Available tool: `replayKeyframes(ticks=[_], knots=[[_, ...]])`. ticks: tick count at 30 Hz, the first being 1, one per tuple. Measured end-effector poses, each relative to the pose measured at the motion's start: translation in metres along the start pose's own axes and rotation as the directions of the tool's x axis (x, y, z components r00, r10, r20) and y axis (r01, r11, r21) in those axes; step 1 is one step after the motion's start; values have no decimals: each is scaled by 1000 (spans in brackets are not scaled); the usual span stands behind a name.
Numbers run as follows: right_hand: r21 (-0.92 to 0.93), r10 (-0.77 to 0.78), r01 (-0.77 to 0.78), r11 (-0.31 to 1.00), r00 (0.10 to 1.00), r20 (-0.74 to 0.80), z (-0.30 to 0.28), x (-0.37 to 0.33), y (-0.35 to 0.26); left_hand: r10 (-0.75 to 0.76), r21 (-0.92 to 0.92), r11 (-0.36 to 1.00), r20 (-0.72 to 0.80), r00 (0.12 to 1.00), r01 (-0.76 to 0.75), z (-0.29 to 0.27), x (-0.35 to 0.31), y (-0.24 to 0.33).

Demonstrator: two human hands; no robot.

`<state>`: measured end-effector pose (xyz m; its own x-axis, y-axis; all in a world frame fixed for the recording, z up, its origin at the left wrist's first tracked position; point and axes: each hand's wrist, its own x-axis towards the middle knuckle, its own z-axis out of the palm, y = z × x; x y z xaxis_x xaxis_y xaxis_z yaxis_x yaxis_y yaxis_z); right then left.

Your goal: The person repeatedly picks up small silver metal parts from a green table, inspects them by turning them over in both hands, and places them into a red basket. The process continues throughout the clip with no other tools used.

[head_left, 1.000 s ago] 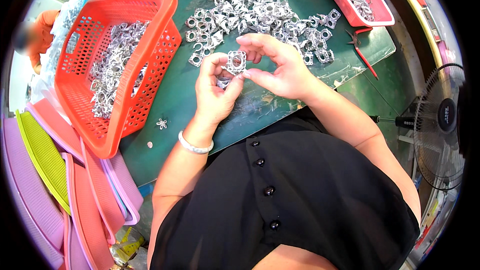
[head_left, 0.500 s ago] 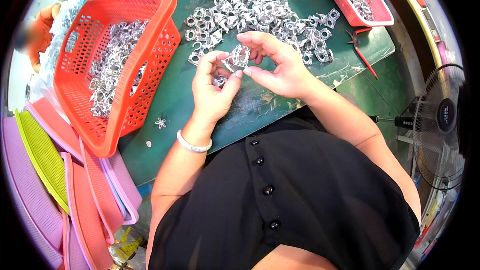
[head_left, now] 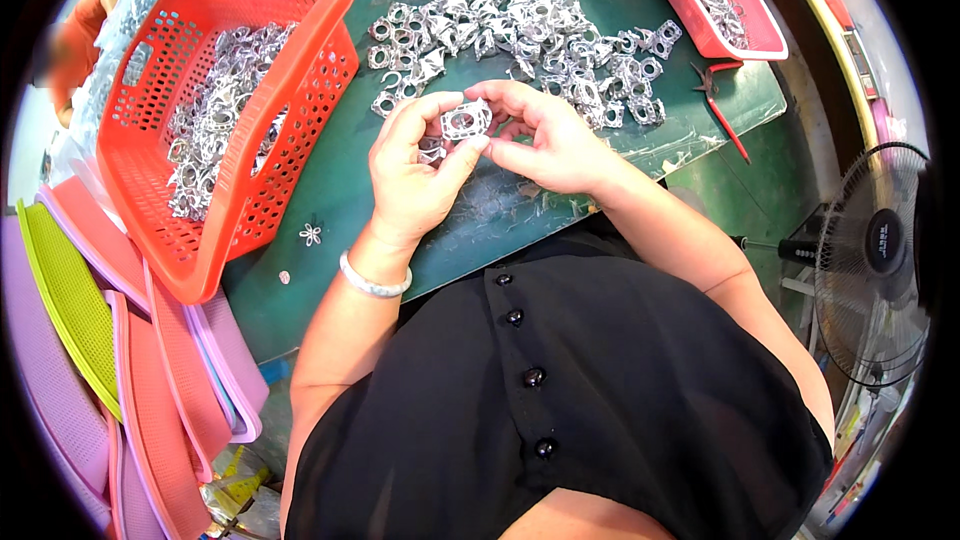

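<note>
Between my two hands is a silver metal openwork casting [head_left: 466, 121] with a large round hole. My left hand [head_left: 412, 162] pinches it between thumb and fingers, and another silver piece shows under that palm. The fingertips of my right hand [head_left: 545, 137] close on the casting's right edge. Just beyond my hands, a heap of similar metal castings [head_left: 520, 20] spreads over the green table [head_left: 470, 230].
A red perforated basket [head_left: 215, 265] with more castings stands at the left. A smaller red tray [head_left: 690, 25] holds further pieces at the far right, near red-handled pliers [head_left: 727, 125]. Stacked coloured baskets [head_left: 150, 390] lie lower left, and a fan [head_left: 875, 260] stands right.
The casting has been turned so that its round hole faces me. My right hand's fingers have closed in nearer to the left hand. The whole view has shifted slightly.
</note>
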<state>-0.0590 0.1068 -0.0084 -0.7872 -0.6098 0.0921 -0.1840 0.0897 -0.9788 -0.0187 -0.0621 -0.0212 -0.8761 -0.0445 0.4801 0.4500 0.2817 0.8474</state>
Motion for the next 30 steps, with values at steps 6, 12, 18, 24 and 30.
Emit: replayKeyframes(ticks=[6,12,18,24,30], knots=[[14,-41,42,999,998,-51,1,-1,3,-36,-61,997,33,999,38,0,-2,4],[26,-105,109,994,985,-135,5,0,10,-32,-194,980,6,999,33,4,-1,1],[101,-63,81,992,985,-163,4,-1,8,-25,-170,985,16,1000,28,4,-1,2],[174,-32,56,983,990,-136,1,-1,8,-56,-191,980,22,998,59,4,-2,2],[342,37,-23,939,999,-35,-6,-1,0,-53,-201,978,29,998,58,4,-2,2]])
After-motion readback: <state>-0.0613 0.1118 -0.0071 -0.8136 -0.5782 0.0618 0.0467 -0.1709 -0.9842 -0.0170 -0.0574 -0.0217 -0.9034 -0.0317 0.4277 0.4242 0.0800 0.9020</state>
